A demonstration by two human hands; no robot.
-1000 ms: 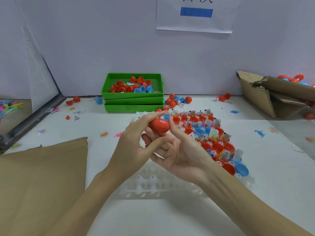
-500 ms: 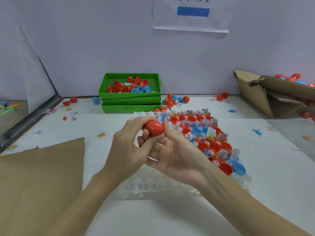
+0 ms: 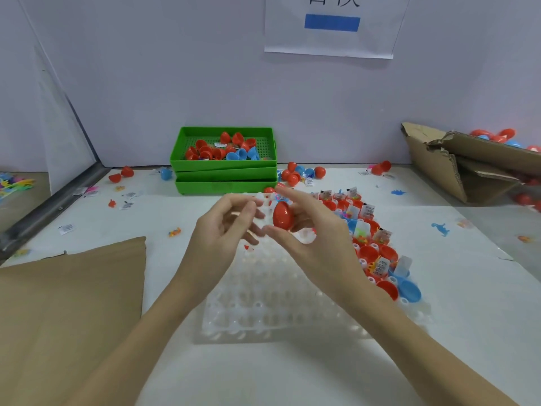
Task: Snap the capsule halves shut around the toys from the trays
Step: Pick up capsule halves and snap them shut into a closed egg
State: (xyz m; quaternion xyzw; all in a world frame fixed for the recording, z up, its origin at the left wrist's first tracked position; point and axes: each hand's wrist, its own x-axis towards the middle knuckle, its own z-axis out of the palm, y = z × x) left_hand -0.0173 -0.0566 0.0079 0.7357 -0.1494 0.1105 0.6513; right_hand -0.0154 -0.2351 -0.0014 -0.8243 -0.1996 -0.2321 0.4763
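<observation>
Item: closed red capsule, held upright in your right hand between thumb and fingers, above the clear tray on the bench. Your left hand: just beside it, fingers loosely curled, apparently holding nothing, though blurred. Filled capsule halves sit in the tray's right-hand cells. Green trays: stacked behind.

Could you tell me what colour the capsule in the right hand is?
Red, seen in the head view: capsule.
</observation>
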